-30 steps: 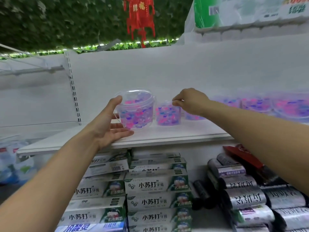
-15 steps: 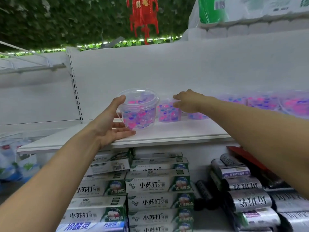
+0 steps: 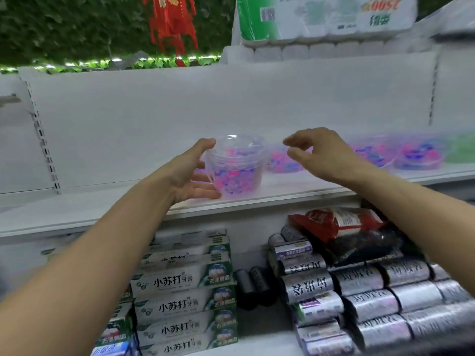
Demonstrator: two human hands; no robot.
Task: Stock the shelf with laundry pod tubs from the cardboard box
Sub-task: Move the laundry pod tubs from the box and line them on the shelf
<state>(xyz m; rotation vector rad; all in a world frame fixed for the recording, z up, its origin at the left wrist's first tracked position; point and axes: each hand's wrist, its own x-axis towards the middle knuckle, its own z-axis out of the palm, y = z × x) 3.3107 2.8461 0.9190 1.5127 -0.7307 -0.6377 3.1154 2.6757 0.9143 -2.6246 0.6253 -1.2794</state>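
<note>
On the shelf (image 3: 295, 187), left hand (image 3: 191, 176) grips a tub (image 3: 236, 165) — right hand (image 3: 318, 150) hovers empty, fingers loose; next, nudging it into the row.

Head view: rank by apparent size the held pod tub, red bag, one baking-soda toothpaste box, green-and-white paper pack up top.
1. Paper pack, largest, though cropped by the frame.
2. Toothpaste box and red bag: look alike, and the bag is partly hidden, so unranked.
3. Pod tub in the left hand, smallest, but farther away.
</note>
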